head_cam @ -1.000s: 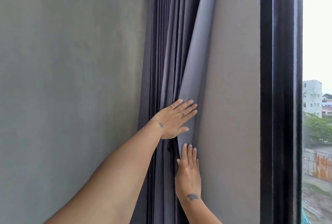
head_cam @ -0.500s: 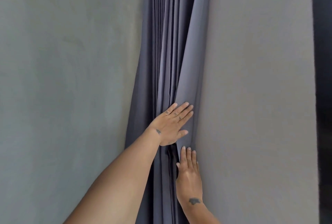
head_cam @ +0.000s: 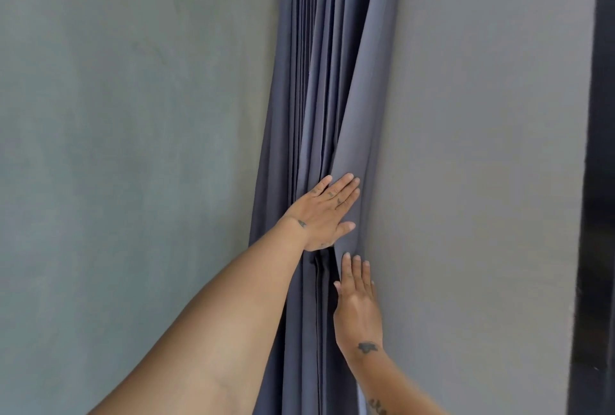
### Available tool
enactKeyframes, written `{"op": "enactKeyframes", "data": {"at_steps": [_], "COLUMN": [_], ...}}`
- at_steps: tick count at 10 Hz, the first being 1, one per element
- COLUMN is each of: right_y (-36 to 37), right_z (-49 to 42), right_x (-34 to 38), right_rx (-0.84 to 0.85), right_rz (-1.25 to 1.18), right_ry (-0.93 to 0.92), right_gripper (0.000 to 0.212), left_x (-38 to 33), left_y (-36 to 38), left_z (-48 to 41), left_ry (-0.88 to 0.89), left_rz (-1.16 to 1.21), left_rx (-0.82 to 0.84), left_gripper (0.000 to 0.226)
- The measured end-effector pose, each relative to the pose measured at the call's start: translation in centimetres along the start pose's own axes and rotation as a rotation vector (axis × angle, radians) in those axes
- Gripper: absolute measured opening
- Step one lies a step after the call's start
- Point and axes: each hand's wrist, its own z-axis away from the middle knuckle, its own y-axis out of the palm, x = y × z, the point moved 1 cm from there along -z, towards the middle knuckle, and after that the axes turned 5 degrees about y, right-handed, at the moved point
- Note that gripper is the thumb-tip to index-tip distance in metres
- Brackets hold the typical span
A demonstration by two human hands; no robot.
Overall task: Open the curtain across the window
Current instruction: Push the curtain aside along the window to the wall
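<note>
The grey-blue curtain hangs bunched in tight vertical folds in the corner between two grey walls. My left hand lies flat on the outermost fold, fingers together and stretched up to the right, pressing the cloth toward the corner. My right hand is just below it, flat with fingers pointing up, against the curtain's right edge where it meets the wall. Neither hand grips the cloth. The window's dark frame shows only at the far right edge; the glass is out of view.
A bare grey wall fills the left half. Another grey wall strip runs between the curtain and the dark window frame.
The view has swung left: the window glass and outdoor scene are gone from the right edge. Both hands stay flat on the bunched curtain, shifted slightly left with it.
</note>
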Motion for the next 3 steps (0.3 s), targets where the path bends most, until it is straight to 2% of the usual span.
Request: {"op": "enactKeyframes", "data": {"at_steps": [1,2,3], "right_y": [-1.4,-2.5,-5.8], "right_z": [1.4,2.7,5.5], "right_x": [0.1,-0.1,-1.1], "right_rx": [0.067,0.091,-0.024], "right_rz": [0.029,0.034,-0.044], "right_ry": [-0.008,0.002,-0.016], "right_gripper": [0.040,0.058,0.070], "left_x": [-1.1,-1.8,-4.2], "left_y": [-1.3,-2.3,-3.2], "left_z": [1.0,1.4,3.0], "left_ry": [0.017,0.017,0.028], "left_rz": [0.038,0.082,0.152], "left_rx": [-0.003,-0.038,-0.151], "left_gripper": [0.062,0.061,0.058]}}
